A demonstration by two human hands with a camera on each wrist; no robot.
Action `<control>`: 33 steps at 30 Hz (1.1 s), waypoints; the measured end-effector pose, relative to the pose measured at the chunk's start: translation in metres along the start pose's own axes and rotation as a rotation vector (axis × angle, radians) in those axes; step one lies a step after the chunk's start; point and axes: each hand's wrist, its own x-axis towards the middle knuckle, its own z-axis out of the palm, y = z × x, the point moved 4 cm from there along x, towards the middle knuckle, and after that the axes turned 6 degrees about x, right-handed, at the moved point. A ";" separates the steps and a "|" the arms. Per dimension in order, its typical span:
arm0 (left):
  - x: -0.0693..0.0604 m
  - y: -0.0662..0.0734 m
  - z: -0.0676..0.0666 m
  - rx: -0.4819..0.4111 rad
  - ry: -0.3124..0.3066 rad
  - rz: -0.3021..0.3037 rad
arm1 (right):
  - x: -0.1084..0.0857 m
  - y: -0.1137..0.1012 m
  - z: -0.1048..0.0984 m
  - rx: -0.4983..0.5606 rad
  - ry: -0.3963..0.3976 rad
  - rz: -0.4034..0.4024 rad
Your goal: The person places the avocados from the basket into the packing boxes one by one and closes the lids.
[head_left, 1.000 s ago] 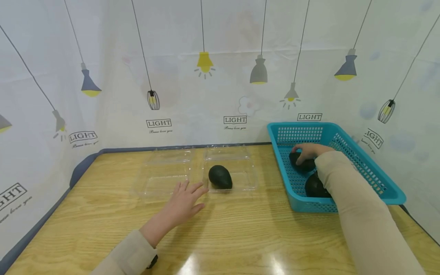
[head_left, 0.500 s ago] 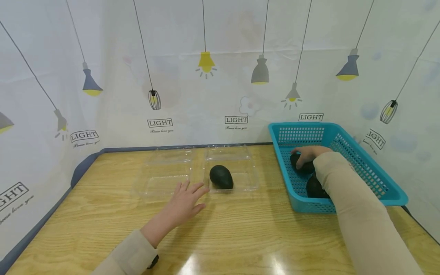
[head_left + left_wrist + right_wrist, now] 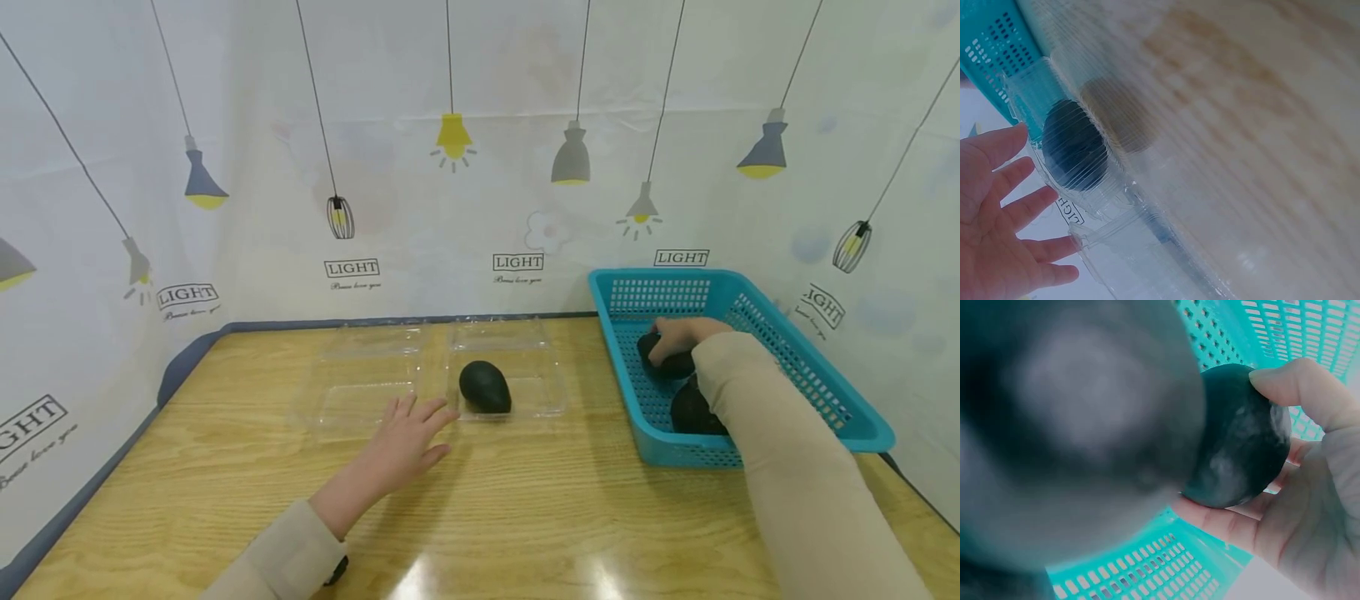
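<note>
Inside the blue basket (image 3: 651, 417), my right hand (image 3: 678, 337) grips a dark avocado (image 3: 667, 362). Its thumb and fingers lie around opposite sides of the avocado (image 3: 1241, 437) in the right wrist view. A second dark avocado (image 3: 693, 408) sits nearer the basket's front, partly hidden by the sleeve; it looms blurred in the right wrist view. My left hand (image 3: 405, 442) has its fingers spread beside two clear plastic boxes. One avocado (image 3: 483, 387) lies in the right clear box (image 3: 536, 392). The left clear box (image 3: 367, 392) holds nothing visible.
The wooden table (image 3: 525, 517) runs up to a white printed curtain (image 3: 420, 217) at the back and sides. The basket stands at the right, its tall perforated walls around my right hand.
The head view shifts slightly. My right hand's fingers draw in a little around the avocado in the basket. My left hand stays in place.
</note>
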 end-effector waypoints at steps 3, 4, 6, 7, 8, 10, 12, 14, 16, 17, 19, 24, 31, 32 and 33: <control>0.001 0.000 0.000 0.005 0.004 0.002 | -0.004 -0.001 -0.004 0.010 0.007 -0.013; 0.000 0.000 0.000 0.004 0.005 0.002 | -0.005 -0.001 -0.006 0.012 0.010 -0.019; 0.000 0.000 0.000 0.003 0.009 0.002 | -0.006 -0.002 -0.010 0.014 0.019 -0.023; 0.000 0.001 0.000 0.001 0.012 0.002 | -0.008 -0.003 -0.013 0.013 0.025 -0.025; 0.000 0.001 0.000 0.000 0.014 0.002 | -0.009 -0.004 -0.015 0.011 0.033 -0.027; 0.000 0.001 -0.001 -0.001 0.018 0.003 | -0.011 -0.006 -0.019 0.005 0.047 -0.026; 0.000 0.001 -0.001 -0.001 0.019 0.003 | -0.014 -0.008 -0.024 0.003 0.062 -0.025; -0.001 0.001 -0.001 -0.001 0.020 0.004 | -0.017 -0.012 -0.028 0.003 0.075 -0.031; -0.001 0.002 -0.001 -0.004 0.022 0.006 | -0.021 -0.015 -0.032 0.008 0.085 -0.033; -0.001 0.002 -0.001 -0.005 0.025 0.008 | -0.023 -0.016 -0.034 0.023 0.081 -0.030; 0.000 0.002 -0.002 -0.003 0.027 0.011 | -0.027 -0.020 -0.037 0.056 0.076 -0.029; 0.000 0.003 -0.002 0.005 0.026 0.013 | -0.032 -0.031 -0.045 0.194 0.072 -0.029; 0.000 0.003 -0.003 0.002 0.023 0.010 | -0.033 -0.053 -0.059 0.094 0.145 -0.064; 0.000 0.003 -0.003 0.001 0.022 0.010 | -0.033 -0.057 -0.060 0.059 0.158 -0.070; 0.000 0.003 -0.004 -0.003 0.022 0.008 | -0.032 -0.061 -0.061 0.059 0.164 -0.076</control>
